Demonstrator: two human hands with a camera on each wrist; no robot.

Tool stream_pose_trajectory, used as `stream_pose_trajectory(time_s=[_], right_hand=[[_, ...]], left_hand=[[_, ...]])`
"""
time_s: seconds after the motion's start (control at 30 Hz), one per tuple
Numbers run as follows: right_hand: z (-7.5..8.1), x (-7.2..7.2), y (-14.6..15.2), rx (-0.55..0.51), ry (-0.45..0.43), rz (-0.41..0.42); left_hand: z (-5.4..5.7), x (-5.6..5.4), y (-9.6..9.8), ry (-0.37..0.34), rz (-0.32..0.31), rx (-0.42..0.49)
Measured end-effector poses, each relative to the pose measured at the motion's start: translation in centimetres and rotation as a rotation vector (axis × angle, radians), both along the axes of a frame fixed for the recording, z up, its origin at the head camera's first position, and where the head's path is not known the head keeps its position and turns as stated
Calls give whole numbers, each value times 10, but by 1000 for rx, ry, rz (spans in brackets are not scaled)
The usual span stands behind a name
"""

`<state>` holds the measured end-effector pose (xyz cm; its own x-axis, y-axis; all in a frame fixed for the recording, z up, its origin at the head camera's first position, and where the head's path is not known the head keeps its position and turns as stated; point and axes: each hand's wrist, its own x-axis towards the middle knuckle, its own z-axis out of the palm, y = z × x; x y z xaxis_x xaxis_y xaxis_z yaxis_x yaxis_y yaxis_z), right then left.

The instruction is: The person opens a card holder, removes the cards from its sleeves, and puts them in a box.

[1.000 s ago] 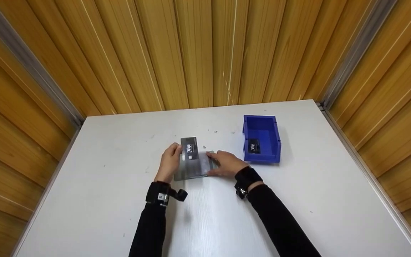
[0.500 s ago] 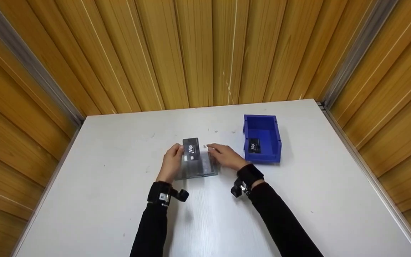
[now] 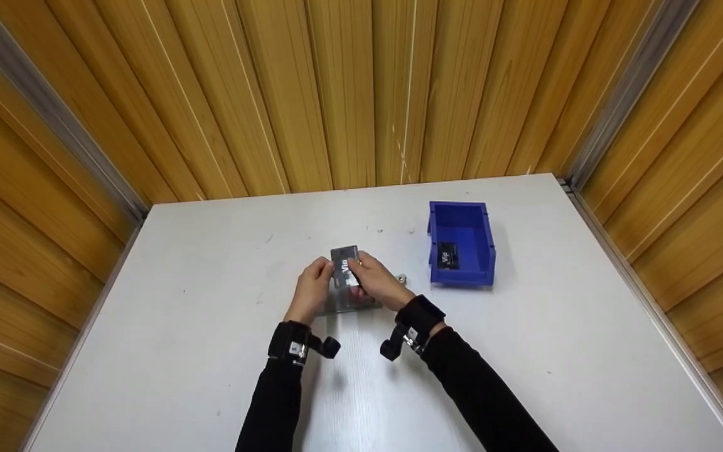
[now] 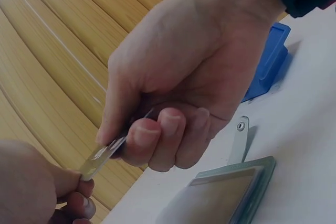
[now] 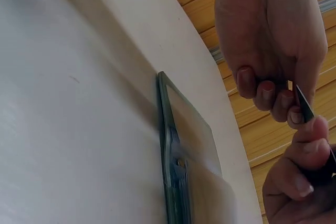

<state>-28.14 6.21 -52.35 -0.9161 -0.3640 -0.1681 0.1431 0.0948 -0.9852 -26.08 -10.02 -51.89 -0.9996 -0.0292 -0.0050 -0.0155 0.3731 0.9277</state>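
Observation:
A dark card printed "Vip" [image 3: 344, 266] is held up between both hands in the head view. My left hand [image 3: 309, 292] pinches its left edge with thumb and fingers. From the other side my right hand [image 3: 383, 284] grips the card, its thumb across the face and its fingers curled behind. The left wrist view shows the card [image 4: 101, 157] nearly edge-on between the two hands. Below lies a clear, green-edged card holder [image 4: 223, 190], opened out on the table, with a snap strap [image 4: 240, 136] sticking out; the hands partly cover it in the head view.
A blue bin [image 3: 462, 277] stands to the right on the white table [image 3: 179, 326]. Inside it lies another black "Vip" card [image 3: 447, 256]. Wood-patterned panels [image 3: 349, 94] rise behind the table and along both sides.
My right hand has moved left from the holder's right side onto the card. My left hand and the card have shifted slightly right, and the holder's snap strap now shows beyond the right hand.

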Motion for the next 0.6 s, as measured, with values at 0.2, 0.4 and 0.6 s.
stream_pose_trajectory(time_s=[0.2,0.4,0.6], right_hand=[[-1,1,0,35,32,-33],[1,-1,4,85,60,-41],[8,-7,17,83,63,-85]], left_hand=[[-3,0,1,-35,2,28],[-7,1,0,-37,19,48],[-17,0,-9,4,18,14]])
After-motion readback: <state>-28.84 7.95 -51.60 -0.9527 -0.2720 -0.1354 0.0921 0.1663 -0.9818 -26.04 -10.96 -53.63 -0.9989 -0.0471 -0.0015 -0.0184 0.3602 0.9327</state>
